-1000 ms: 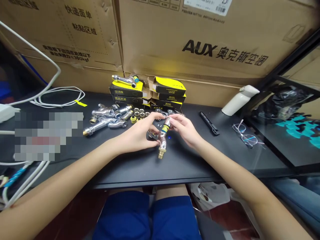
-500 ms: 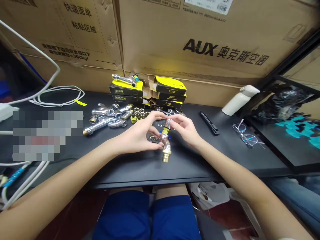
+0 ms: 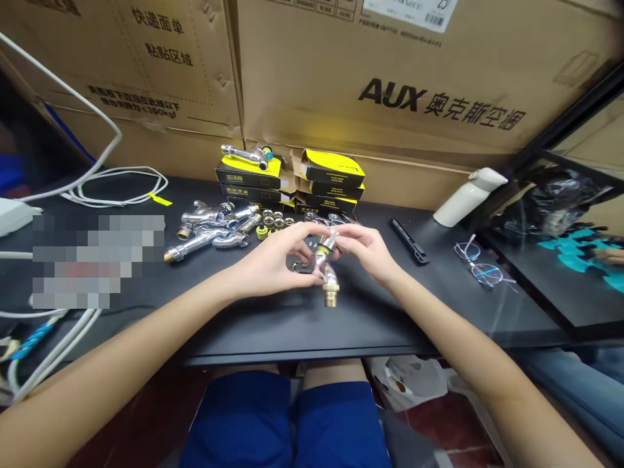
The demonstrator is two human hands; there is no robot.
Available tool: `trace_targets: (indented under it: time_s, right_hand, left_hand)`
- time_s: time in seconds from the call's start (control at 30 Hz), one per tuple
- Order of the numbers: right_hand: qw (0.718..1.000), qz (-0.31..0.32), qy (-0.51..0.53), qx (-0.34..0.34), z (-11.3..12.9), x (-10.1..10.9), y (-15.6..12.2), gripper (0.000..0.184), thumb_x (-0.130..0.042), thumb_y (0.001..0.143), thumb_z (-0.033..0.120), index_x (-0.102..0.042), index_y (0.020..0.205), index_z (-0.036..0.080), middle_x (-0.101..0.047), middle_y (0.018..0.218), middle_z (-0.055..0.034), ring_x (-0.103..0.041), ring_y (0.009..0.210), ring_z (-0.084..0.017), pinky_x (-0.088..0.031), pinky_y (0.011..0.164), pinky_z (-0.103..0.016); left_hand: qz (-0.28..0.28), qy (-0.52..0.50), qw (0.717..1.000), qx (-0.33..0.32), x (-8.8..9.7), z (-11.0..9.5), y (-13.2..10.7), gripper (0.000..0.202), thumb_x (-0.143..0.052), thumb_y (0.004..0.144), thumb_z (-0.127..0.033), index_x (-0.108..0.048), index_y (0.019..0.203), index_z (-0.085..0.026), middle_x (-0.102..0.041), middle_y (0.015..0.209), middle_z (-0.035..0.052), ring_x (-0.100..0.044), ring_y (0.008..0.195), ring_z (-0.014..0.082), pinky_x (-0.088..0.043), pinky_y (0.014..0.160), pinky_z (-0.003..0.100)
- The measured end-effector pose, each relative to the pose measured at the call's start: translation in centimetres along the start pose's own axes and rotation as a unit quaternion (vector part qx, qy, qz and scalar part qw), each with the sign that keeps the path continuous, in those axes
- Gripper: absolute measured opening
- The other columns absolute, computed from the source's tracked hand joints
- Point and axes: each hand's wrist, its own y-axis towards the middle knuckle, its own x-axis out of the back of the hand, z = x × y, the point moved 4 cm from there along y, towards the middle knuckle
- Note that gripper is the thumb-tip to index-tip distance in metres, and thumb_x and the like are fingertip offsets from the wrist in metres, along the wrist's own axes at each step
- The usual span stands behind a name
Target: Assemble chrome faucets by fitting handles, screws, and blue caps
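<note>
A chrome faucet body with a brass threaded end and a yellow ring near its top is held just above the black table. My left hand is wrapped around its chrome body from the left. My right hand pinches the top end by the yellow ring with its fingertips. Both hands meet at the middle of the table.
Several chrome faucet bodies and small brass fittings lie behind my left hand. Stacked yellow-and-black boxes, one with a faucet on top, stand against large cardboard cartons. A white bottle, black bar, glasses and white cables lie around.
The faucet body has turned in my hands, its brass end swinging slightly to the right. My right fingers have shifted on its top end.
</note>
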Motion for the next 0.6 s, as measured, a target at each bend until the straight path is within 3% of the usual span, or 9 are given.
trace_targets:
  time_s: [0.13, 0.27, 0.47, 0.6]
  right_hand:
    - [0.999, -0.014, -0.008, -0.037, -0.1, 0.4, 0.1, 0.031, -0.079, 0.07, 0.038, -0.075, 0.096, 0.021, -0.07, 0.073, 0.0005, -0.054, 0.048, -0.01, -0.044, 0.041, -0.024]
    - [0.998, -0.029, -0.004, -0.059, -0.3, 0.4, 0.0, 0.033, -0.078, 0.073, 0.041, -0.074, 0.096, 0.018, -0.067, 0.067, 0.0008, -0.041, 0.04, -0.005, -0.033, 0.036, -0.022]
    - [0.997, -0.046, 0.016, -0.061, -0.2, 0.6, 0.2, 0.034, -0.082, 0.068, 0.038, -0.074, 0.094, 0.017, -0.067, 0.065, 0.001, -0.043, 0.042, -0.006, -0.037, 0.039, -0.022]
    - [0.997, -0.056, 0.002, -0.06, -0.2, 0.7, 0.2, 0.034, -0.082, 0.067, 0.039, -0.074, 0.092, 0.017, -0.069, 0.064, -0.0005, -0.05, 0.044, -0.008, -0.04, 0.04, -0.022]
  left_hand:
    - [-0.014, -0.009, 1.0, -0.012, 0.6, 0.1, 0.1, 0.049, -0.074, 0.078, -0.03, -0.062, 0.125, -0.024, -0.054, 0.13, 0.0111, -0.067, 0.088, 0.0159, -0.057, 0.089, 0.037]
    - [-0.021, -0.048, 0.998, -0.018, 0.9, 0.3, 0.2, 0.041, -0.07, 0.082, -0.033, -0.066, 0.12, -0.019, -0.053, 0.134, 0.0129, -0.067, 0.096, 0.0187, -0.056, 0.093, 0.038]
    - [-0.065, -0.09, 0.994, -0.012, 0.9, 0.4, 0.7, 0.036, -0.057, 0.093, -0.037, -0.064, 0.122, -0.018, -0.066, 0.125, 0.0093, -0.062, 0.113, 0.0222, -0.048, 0.104, 0.04]
    - [-0.097, -0.086, 0.992, 0.006, 1.2, 0.3, 0.8, 0.04, -0.057, 0.092, -0.044, -0.065, 0.118, -0.015, -0.068, 0.121, 0.009, -0.059, 0.118, 0.0249, -0.044, 0.108, 0.04]
